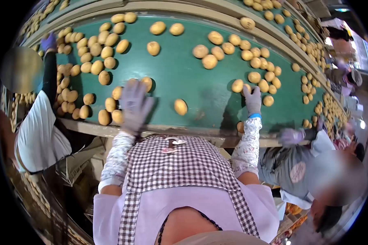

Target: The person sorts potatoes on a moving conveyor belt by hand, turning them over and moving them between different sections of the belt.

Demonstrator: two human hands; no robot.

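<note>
My left hand [135, 104], in a grey glove and slightly blurred, is spread flat over the green belt [208, 96], with potatoes by its fingertips and to its left. On the right side, my right hand [252, 99], also gloved, has its fingers closed on a potato [246, 88] that lies on the belt. Another potato [237, 85] sits just left of those fingers. Between my hands lies a single potato [180, 107]. One more [240, 127] rests beside my right wrist at the near edge.
Co-workers stand at the left [43, 130] and right [290, 167], each with gloved hands by the belt. Potato groups lie on both sides of it. A wooden rail [196, 131] runs along the near edge, and other belts with potatoes lie beyond the far rail [184, 9].
</note>
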